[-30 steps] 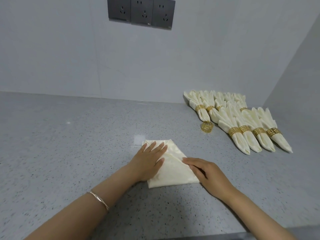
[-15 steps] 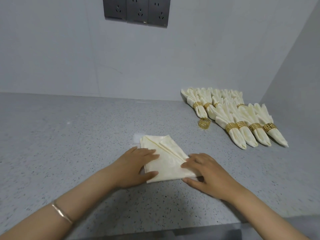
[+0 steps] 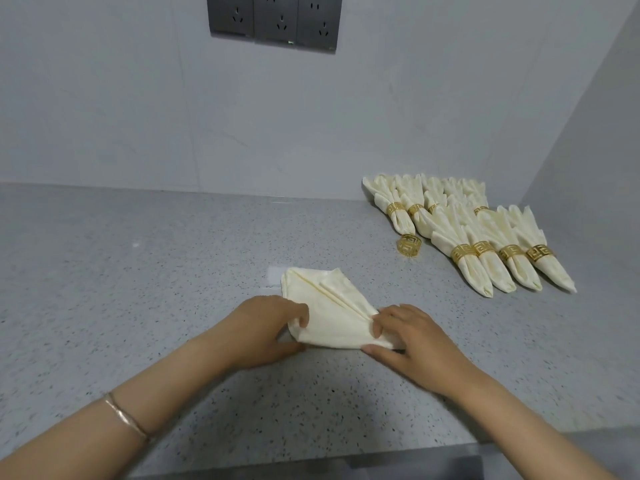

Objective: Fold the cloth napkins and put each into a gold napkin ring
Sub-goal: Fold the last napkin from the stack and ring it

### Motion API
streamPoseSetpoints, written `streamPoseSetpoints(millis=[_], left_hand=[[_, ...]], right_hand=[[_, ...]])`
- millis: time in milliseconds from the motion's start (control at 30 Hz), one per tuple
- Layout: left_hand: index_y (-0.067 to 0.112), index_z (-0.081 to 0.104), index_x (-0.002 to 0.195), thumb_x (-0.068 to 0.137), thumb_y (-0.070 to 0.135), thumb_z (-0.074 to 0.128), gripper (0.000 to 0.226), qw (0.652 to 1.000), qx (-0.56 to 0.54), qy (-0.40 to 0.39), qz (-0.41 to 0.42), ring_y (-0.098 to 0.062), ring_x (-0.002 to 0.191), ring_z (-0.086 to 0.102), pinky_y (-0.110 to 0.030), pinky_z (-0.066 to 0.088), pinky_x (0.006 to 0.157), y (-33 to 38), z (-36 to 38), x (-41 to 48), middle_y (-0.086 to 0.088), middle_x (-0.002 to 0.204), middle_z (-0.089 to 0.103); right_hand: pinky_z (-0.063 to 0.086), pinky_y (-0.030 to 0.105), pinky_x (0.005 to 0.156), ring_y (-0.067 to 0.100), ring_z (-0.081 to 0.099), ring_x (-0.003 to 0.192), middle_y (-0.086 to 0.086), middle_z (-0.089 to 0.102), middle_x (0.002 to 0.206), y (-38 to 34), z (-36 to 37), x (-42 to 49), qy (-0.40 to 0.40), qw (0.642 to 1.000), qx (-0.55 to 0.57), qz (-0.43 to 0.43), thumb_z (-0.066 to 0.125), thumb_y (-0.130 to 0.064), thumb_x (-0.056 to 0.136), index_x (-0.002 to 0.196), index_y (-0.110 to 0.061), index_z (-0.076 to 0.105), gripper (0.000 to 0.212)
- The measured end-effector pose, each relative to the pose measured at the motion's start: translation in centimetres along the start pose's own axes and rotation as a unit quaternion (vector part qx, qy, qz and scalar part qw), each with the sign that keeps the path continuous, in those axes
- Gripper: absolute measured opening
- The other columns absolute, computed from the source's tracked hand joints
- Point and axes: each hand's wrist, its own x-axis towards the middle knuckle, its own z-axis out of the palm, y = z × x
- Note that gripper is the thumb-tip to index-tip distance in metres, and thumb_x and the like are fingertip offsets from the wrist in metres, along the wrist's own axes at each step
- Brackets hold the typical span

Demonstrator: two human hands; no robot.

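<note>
- The left forearm reaches in over the near left part of the grey speckled stone bench (image 3: 138, 271), with a thin gold-coloured bangle (image 3: 126, 415) round the wrist.
- The left hand (image 3: 266, 327) lies near the middle of the bench. Its fingers (image 3: 299, 311) are curled over the near left corner of the cream cloth napkin (image 3: 332, 320), with the thumb at the cloth's near edge, so it grips that corner.
- The right hand (image 3: 415, 344) holds the napkin's near right corner. Its fingers (image 3: 381, 320) are bent down onto the gathered pleats, and the thumb stretches along the near edge, pinching the cloth.
- The napkin lies on the bench between the two hands in a fan shape. Narrow pleats run from its far edge down to the corner under the right hand.
- Farther off, toward the far right corner of the bench, a loose gold openwork napkin ring (image 3: 409, 244) stands on its own, just beside the tip of a ringed napkin.
- A front row of four cream napkins in gold rings (image 3: 479, 275) lies side by side, tips pointing to the near right.
- A back row of ringed napkins (image 3: 403, 225) lies behind them by the wall; their number is unclear.
- Three dark grey wall sockets (image 3: 273, 20) sit high on the pale back wall.
</note>
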Motion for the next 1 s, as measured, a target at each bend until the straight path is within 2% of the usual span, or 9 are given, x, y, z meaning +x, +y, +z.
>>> streamPoseSetpoints(millis=[67, 167, 400, 500, 600, 700, 800, 900, 1000], left_hand=[[0.033, 0.059, 0.09, 0.08, 0.074, 0.035, 0.049, 0.998, -0.047, 0.036, -0.022, -0.007, 0.084, 0.057, -0.026, 0.046, 0.074, -0.4, 0.1, 0.7, 0.009, 0.092, 0.063], [0.033, 0.048, 0.065, 0.087, 0.063, 0.047, 0.037, 0.988, -0.118, 0.071, -0.066, 0.002, 0.066, 0.049, -0.021, 0.037, 0.061, -1.0, 0.3, 2.1, 0.015, 0.071, 0.056], [0.027, 0.055, 0.084, 0.087, 0.041, 0.065, 0.017, 0.963, -0.22, 0.114, -0.103, -0.006, 0.075, 0.056, -0.022, 0.043, 0.067, -1.6, 1.6, 4.5, 0.01, 0.079, 0.062], [0.027, 0.055, 0.094, 0.085, 0.035, 0.068, 0.018, 0.951, -0.254, 0.136, -0.109, -0.005, 0.073, 0.055, -0.019, 0.041, 0.066, -1.4, 2.0, 5.2, 0.01, 0.075, 0.062], [0.03, 0.053, 0.099, 0.085, 0.032, 0.069, 0.021, 0.95, -0.249, 0.146, -0.119, -0.003, 0.073, 0.053, -0.022, 0.041, 0.069, -1.2, 2.3, 5.8, 0.013, 0.074, 0.061], [0.034, 0.053, 0.123, 0.089, 0.033, 0.063, 0.035, 0.967, -0.165, 0.177, -0.084, -0.001, 0.095, 0.049, -0.026, 0.041, 0.089, -1.4, 3.0, 6.1, 0.016, 0.107, 0.058], [0.036, 0.036, 0.145, 0.1, 0.038, 0.037, 0.044, 0.99, -0.047, 0.134, 0.001, -0.01, 0.139, 0.028, -0.027, 0.016, 0.113, -1.4, 3.3, 6.3, 0.011, 0.153, 0.03], [0.034, 0.026, 0.148, 0.091, 0.055, 0.0, 0.066, 0.998, 0.014, 0.054, 0.035, -0.012, 0.147, 0.008, -0.024, -0.007, 0.115, -1.2, 3.3, 6.3, 0.011, 0.158, 0.016], [0.034, 0.026, 0.149, 0.099, 0.045, 0.01, 0.053, 1.0, -0.001, 0.026, 0.013, -0.011, 0.147, 0.007, -0.021, -0.007, 0.113, -1.4, 3.5, 6.5, 0.012, 0.157, 0.019]], right_hand=[[0.04, 0.021, 0.082, 0.006, 0.052, 0.086, -0.013, 0.06, 0.088, -0.1, -0.3, 0.4, 0.009, 0.999, 0.025, 0.024, 0.044, -0.065, 0.085, 0.079, -0.032, 0.053, 0.035], [0.045, 0.026, 0.08, 0.008, 0.056, 0.085, -0.011, 0.062, 0.085, -0.2, -0.3, 1.2, 0.024, 0.996, 0.053, 0.063, 0.056, -0.052, 0.086, 0.072, -0.028, 0.057, 0.028], [0.047, 0.025, 0.078, 0.002, 0.053, 0.083, -0.013, 0.057, 0.089, -0.3, 0.2, 2.5, 0.038, 0.991, 0.09, 0.093, 0.066, -0.034, 0.086, 0.097, -0.027, 0.06, 0.015], [0.039, 0.016, 0.071, 0.001, 0.047, 0.082, -0.013, 0.047, 0.09, -0.3, 0.5, 2.5, 0.003, 0.995, 0.072, 0.072, 0.058, -0.031, 0.093, 0.128, -0.034, 0.055, 0.035], [0.032, 0.015, 0.066, 0.003, 0.041, 0.082, -0.012, 0.04, 0.09, -0.2, 0.8, 2.8, -0.018, 0.997, 0.04, 0.057, 0.051, -0.029, 0.096, 0.135, -0.034, 0.05, 0.039], [0.031, 0.017, 0.069, 0.01, 0.045, 0.091, -0.007, 0.046, 0.102, -0.2, 0.8, 2.9, -0.032, 0.998, 0.014, 0.046, 0.048, -0.029, 0.097, 0.136, -0.032, 0.05, 0.039], [0.028, 0.013, 0.067, 0.009, 0.044, 0.091, -0.009, 0.045, 0.105, -0.3, 0.8, 2.9, -0.029, 0.999, 0.006, 0.035, 0.047, -0.029, 0.097, 0.133, -0.029, 0.053, 0.037], [0.031, 0.012, 0.076, 0.009, 0.048, 0.106, -0.011, 0.045, 0.129, -0.2, 1.0, 2.8, -0.032, 0.999, -0.018, 0.021, 0.044, -0.03, 0.098, 0.136, -0.028, 0.051, 0.038], [0.027, 0.016, 0.104, 0.01, 0.036, 0.135, -0.009, 0.032, 0.152, -1.0, 0.7, 2.6, -0.036, 0.998, -0.047, 0.008, 0.028, -0.044, 0.099, 0.143, -0.026, 0.04, 0.049]])
